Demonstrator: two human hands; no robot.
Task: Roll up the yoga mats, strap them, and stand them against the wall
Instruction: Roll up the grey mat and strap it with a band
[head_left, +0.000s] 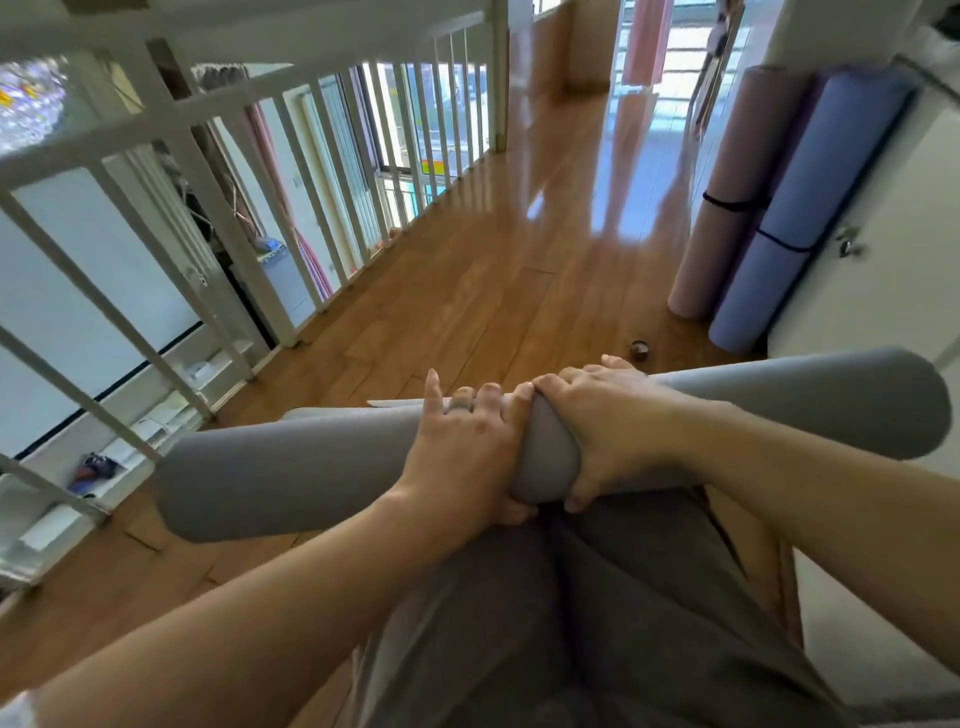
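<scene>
Right now both my hands are clamped on the long grey foam yoga mat (291, 478), rolled into a thick tube. It lies crosswise in front of me, just above my knees in their grey trousers (571, 597). Its long axis runs left to right, the right end tilted slightly higher. My left hand (467, 447) wraps over the top near the middle, and my right hand (608, 415) curls round the roll right beside it, the two touching. I see no strap on this roll, so I judge the rolling is done and the strapping is yet to come.

The wall (883, 291) where the roll belongs is ahead and to my right, so the right end and my right hand are nearer to it. Two finished rolls already stand there: a dusty pink rolled mat (727, 171) and a lavender-blue rolled mat (800, 218), each cinched by a thin black strap (727, 201). A small dark round object (639, 351) sits on the floor just beyond my right hand; I cannot tell what it is.

The grey foam looks matte, soft and slightly dented under my fingers. The wooden floor (493, 270) is glossy. A white slatted railing (311, 171) runs along my left.
</scene>
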